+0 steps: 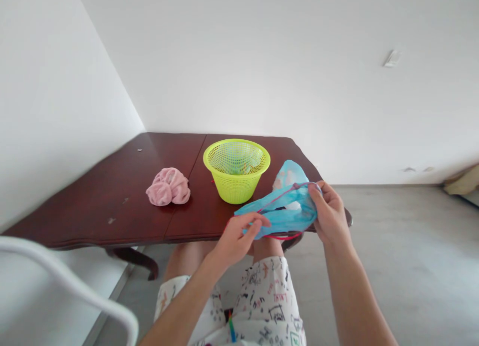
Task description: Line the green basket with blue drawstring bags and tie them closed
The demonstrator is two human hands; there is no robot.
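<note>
A light blue plastic bag [277,218] with a pink-red drawstring is stretched between my hands at the table's front edge. My left hand [239,236] pinches its near left side. With thumb and fingers closed, my right hand [329,208] grips the bag's right rim. The mouth gapes a little, and something white and dark shows inside, too hidden to name. More of the blue bag, with whitish contents behind the film, rests on the tabletop beyond. Just left of it stands a yellow-green mesh basket [236,186], holding something I cannot make out through the holes.
A bunched pink cloth [168,187] lies left of the basket on the dark red wooden table [134,171]. White walls rise behind and at the left. A white curved rail [75,281] crosses the lower left. My knees are below the table's front edge.
</note>
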